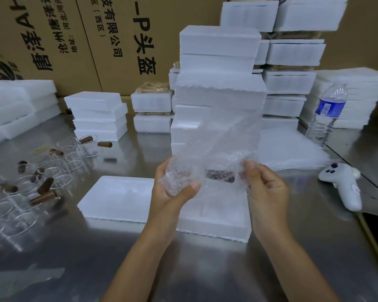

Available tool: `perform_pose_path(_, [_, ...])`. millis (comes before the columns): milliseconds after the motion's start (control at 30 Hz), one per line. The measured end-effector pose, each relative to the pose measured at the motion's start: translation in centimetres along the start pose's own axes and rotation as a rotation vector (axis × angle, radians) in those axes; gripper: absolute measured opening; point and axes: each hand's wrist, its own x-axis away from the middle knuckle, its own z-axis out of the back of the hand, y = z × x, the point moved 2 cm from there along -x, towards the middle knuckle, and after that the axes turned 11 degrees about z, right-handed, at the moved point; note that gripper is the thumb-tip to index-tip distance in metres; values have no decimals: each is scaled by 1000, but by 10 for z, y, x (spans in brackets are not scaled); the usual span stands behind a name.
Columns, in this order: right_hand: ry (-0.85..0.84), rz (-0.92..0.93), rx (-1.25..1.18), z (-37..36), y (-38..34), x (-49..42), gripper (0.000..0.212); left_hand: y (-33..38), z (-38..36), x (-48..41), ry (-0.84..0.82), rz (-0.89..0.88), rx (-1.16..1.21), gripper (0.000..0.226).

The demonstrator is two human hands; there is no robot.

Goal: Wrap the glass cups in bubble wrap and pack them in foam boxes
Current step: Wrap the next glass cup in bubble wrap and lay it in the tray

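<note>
Above the table I hold a glass cup with a brown wooden handle (220,175), half rolled in a sheet of bubble wrap (223,138) whose free end stands upward. My left hand (172,190) grips the wrapped cup end. My right hand (264,184) pinches the wrap at the handle side. Beneath them lies an open white foam box (118,197) with moulded hollows. Several bare glass cups with wooden handles (44,182) lie at the left on the steel table (183,269).
Stacks of white foam boxes (218,62) stand behind, in front of cardboard cartons (74,40). A pile of bubble wrap sheets (288,149) lies at the right, with a water bottle (330,110) and a white handheld controller (343,184). The table's right edge is close.
</note>
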Motion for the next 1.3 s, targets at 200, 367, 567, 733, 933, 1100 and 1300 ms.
perform_pose_path(200, [-25, -42, 13, 2, 0, -2, 24, 0, -7, 5, -74, 48, -143, 62])
perform_pose_path(367, [-87, -33, 24, 1, 1, 0, 31, 0, -10, 7, -82, 75, -222, 64])
perform_pose_path(567, [-131, -90, -57, -1, 2, 2, 38, 0, -9, 11, -65, -12, -450, 65])
perform_pose_path(733, [-137, 3, 151, 2, -2, 3, 33, 3, -13, 14, -44, -123, -571, 65])
perform_pose_path(933, [-437, 208, 397, -7, -5, 13, 36, -1, -16, 14, -71, -139, -558, 71])
perform_pose_path(1100, [-565, 402, 689, -9, -5, 17, 32, -8, -15, 11, -43, -40, -589, 40])
perform_pose_path(1300, [-512, 440, 633, -13, -6, 19, 39, 4, -18, 16, -13, -227, -570, 48])
